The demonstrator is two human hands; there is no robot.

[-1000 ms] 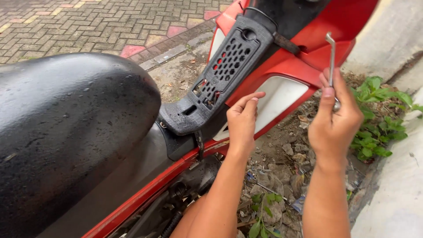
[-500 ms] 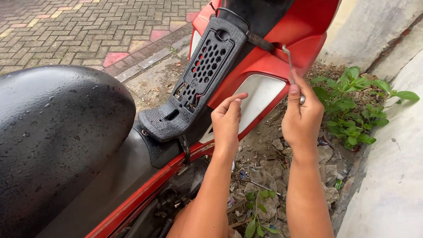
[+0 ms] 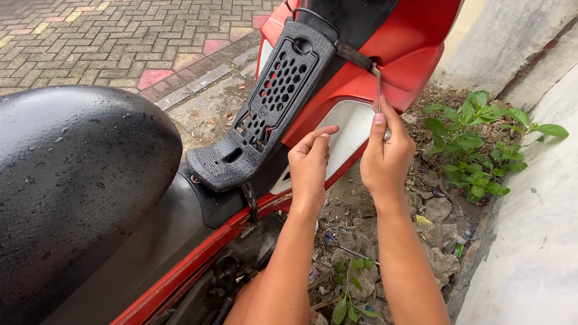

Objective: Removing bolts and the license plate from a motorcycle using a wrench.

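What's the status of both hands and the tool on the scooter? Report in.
Right hand pinching thin metal tool against red panel. Left hand open beside white panel. Nothing blocking.

The scooter body (image 3: 415, 42) is showing glossy red with a white panel (image 3: 349, 129). The seat (image 3: 72, 180) and perforated footrest (image 3: 274, 102) are appearing black. The paving (image 3: 108, 36) is displaying grey and pink bricks; the weeds (image 3: 475, 144) are looking green.
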